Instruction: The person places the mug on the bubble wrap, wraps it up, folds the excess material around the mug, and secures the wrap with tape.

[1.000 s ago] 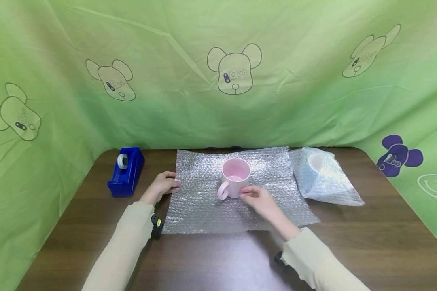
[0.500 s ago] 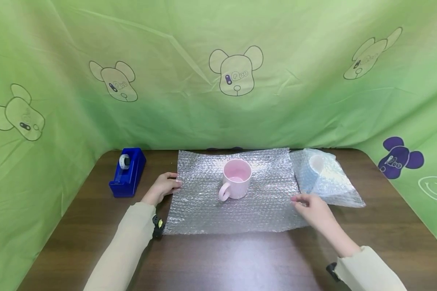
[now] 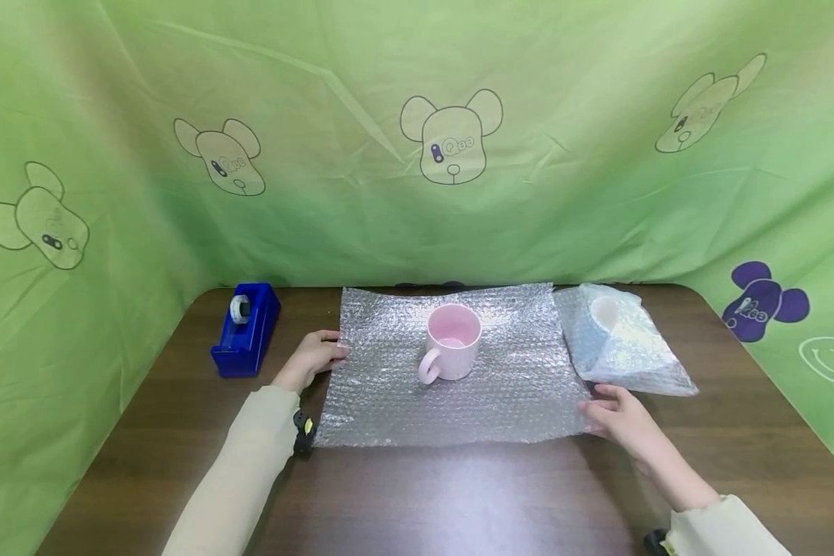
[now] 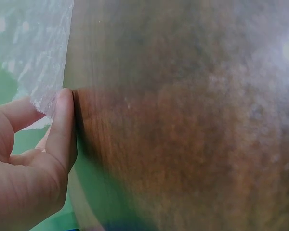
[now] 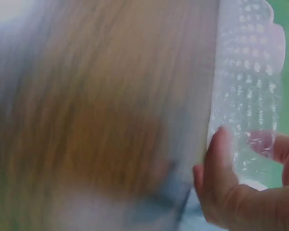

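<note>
Wooden table (image 3: 417, 498); mug (image 3: 459, 359) on bubble wrap (image 3: 382, 409); left fingers (image 4: 62, 118) pinch edge, right fingers (image 5: 219, 159) apparently too.

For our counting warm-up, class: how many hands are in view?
2: the left hand at the bubble wrap's left edge, the right hand near its front right corner.

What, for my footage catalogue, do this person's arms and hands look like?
The left hand and right hand are ungloved. The arms wear light beige sleeves. At the left cuff sits a black device with a yellowish mark; a similar device shows at the right.
</note>
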Tool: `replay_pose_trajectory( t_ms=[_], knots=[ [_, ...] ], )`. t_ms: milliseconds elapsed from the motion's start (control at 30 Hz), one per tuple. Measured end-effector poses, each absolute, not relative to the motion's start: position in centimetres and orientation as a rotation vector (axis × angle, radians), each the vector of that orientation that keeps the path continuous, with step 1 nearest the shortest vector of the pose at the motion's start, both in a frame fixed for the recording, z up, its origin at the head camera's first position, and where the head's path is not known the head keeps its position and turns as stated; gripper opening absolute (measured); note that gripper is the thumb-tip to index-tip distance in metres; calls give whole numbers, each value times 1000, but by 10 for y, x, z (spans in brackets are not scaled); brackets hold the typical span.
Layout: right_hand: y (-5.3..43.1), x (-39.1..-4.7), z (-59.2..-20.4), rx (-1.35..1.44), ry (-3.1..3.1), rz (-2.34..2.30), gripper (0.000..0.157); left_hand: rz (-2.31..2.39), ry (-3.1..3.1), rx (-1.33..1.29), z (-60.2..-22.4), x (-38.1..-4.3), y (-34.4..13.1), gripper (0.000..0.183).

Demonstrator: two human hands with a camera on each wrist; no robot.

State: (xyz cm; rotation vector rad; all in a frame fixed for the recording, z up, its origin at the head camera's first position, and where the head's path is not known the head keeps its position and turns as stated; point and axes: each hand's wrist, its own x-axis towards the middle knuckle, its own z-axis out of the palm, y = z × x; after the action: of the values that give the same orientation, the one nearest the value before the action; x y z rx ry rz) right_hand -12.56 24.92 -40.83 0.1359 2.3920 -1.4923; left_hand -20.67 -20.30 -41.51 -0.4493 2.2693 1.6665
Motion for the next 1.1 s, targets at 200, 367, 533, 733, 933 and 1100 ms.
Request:
replay_pose_trajectory(
  t_ms=[200, 367, 533, 733, 933, 1100],
  knots=[
    [258, -129, -417, 107, 1926, -1825, 53, 1634, 2278, -457, -414, -207, -201, 53],
    [264, -131, -420, -74, 1513, -2047, 21, 1654, 2300, -448, -414, -207, -201, 45],
    [264, -133, -417, -151, 1375, -2087, 28, 1726, 2305, -433, -414, -205, -201, 42],
    [261, -136, -412, -171, 1211, -2135, 32, 1769, 2286, -435, -414, -205, -201, 41],
    [257, -139, -403, -282, 1088, -2139, 37, 1744, 2296, -448, -414, -205, -201, 40],
    [252, -141, -393, -303, 1183, -2144, 36, 1744, 2299, -453, -413, -206, -201, 39]
  ],
)
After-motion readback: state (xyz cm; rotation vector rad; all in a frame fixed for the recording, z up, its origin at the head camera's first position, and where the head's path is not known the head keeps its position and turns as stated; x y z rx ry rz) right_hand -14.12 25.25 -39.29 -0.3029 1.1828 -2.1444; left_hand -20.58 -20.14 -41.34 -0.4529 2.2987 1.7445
